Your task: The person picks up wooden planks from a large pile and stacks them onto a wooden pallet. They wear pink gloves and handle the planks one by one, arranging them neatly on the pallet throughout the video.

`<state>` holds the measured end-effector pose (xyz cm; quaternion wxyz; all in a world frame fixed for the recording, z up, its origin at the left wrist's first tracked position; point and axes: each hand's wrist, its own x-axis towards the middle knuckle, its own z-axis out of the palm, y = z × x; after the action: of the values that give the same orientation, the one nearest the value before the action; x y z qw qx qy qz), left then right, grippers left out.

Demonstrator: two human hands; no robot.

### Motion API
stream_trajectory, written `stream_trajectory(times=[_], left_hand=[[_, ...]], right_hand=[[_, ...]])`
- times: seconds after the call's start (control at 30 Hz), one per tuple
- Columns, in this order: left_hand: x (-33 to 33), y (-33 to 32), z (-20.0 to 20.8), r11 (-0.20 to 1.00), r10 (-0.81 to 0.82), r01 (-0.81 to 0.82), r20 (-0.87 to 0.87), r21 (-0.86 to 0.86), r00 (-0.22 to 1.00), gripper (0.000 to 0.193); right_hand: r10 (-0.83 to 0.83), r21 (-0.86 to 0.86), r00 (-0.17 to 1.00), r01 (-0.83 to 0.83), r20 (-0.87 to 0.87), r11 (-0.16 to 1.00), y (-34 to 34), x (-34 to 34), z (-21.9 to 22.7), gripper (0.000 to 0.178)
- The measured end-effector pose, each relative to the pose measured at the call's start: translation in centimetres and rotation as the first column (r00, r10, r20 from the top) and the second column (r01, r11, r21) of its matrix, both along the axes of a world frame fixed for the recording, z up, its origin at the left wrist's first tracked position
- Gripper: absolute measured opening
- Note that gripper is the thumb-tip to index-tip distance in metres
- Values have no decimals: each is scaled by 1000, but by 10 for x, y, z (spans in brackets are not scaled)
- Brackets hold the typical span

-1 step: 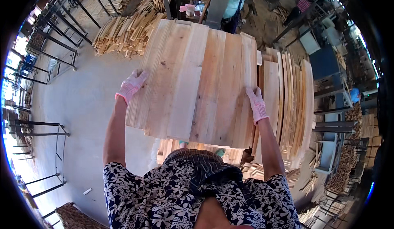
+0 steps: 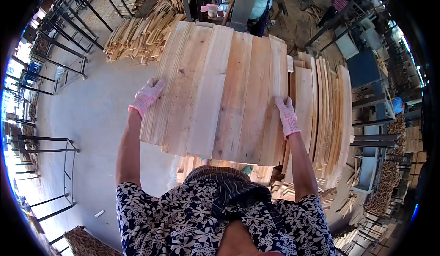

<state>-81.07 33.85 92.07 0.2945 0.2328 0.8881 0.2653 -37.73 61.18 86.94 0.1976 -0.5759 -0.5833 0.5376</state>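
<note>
A wide row of pale planed wooden boards (image 2: 206, 95) lies side by side in front of me, their long sides running away from me. My left hand (image 2: 147, 96), in a pinkish-white knit glove, is closed against the row's left edge. On the opposite side my right hand (image 2: 288, 115), gloved alike, grips the right edge with its fingers pressed to the outermost boards. Between them the two hands clasp the row from both sides. The undersides of the boards and part of my fingers are hidden.
More boards stand on edge in a stack (image 2: 323, 118) close by on the right. Thin wood strips (image 2: 137, 38) lie in a heap at the far left. A grey post (image 2: 246, 6) rises behind the boards. Black metal frames (image 2: 48, 143) line the left side. A person (image 2: 337, 7) is at the far right.
</note>
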Motion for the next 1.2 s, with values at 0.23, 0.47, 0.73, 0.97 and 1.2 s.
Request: stream_trajectory(times=[0.23,0.47,0.73,0.97,1.2], left_hand=[[-14,-1,-8,997,-28,21,-97,-69,995,74],[-43,5,-69,992,-120,75,-652,-97,748,69],[222,95,51,580,-530,670,-409,464,743,48],[404,216,58,512,-783,840,-302,182,543,60],[528,302,24,607,-744,759,-504,-235,439,93]], right_hand=[[99,80,988,-109,122,991,5,-4,-11,84],[16,496,915,-234,404,836,-4,-16,15,73],[-486,630,481,-198,730,751,69,181,147,73],[-167,276,570,-110,805,955,69,240,83,107],[20,220,918,-116,397,969,93,318,77,109]])
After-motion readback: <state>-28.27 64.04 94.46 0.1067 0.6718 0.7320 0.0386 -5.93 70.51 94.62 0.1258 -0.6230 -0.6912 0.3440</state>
